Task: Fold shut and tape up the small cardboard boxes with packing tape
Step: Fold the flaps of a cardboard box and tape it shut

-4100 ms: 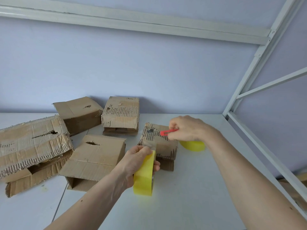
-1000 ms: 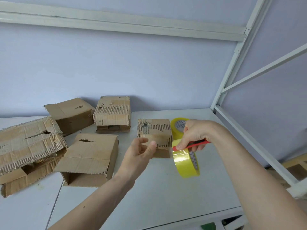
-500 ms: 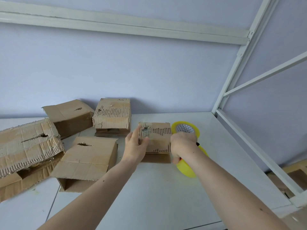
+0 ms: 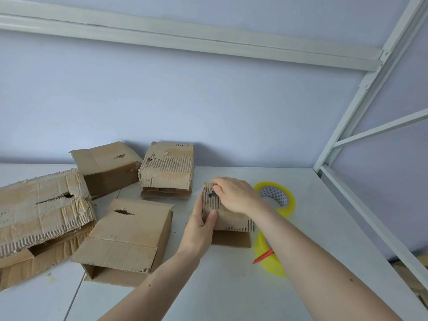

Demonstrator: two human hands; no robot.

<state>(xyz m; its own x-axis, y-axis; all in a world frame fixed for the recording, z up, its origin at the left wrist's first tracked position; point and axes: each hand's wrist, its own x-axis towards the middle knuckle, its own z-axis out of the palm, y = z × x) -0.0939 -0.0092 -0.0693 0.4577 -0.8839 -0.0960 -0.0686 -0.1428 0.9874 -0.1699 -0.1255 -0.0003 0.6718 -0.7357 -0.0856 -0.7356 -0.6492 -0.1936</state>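
The small box point(image 4: 228, 218) I'm working on sits near the middle of the white table point(image 4: 231, 288), a bit right of centre, with one flap lying flat on the table toward me. My left hand point(image 4: 200, 228) grips its left end, thumb curled over the top and fingers down the side. My right hand point(image 4: 234, 195) lies on top, fingertips pinched together at the far left corner of the box.

Just right of the box are two yellow tape rolls: one point(image 4: 276, 199) lying flat behind my right wrist, the other point(image 4: 268, 258) standing on edge under my forearm with a red cutter point(image 4: 262, 256) leaning on it. Both are close to the box; I can't tell if they touch it.

On the left it's crowded: an open-ended box point(image 4: 126, 237) just beside my left wrist, a torn big one point(image 4: 41, 216) at the left edge, and two more, point(image 4: 105, 165) and point(image 4: 166, 167), back by the wall. The table in front of me, between my arms, is bare. On the right, the white frame rail point(image 4: 370, 218) runs along the table edge, well apart from the rolls.
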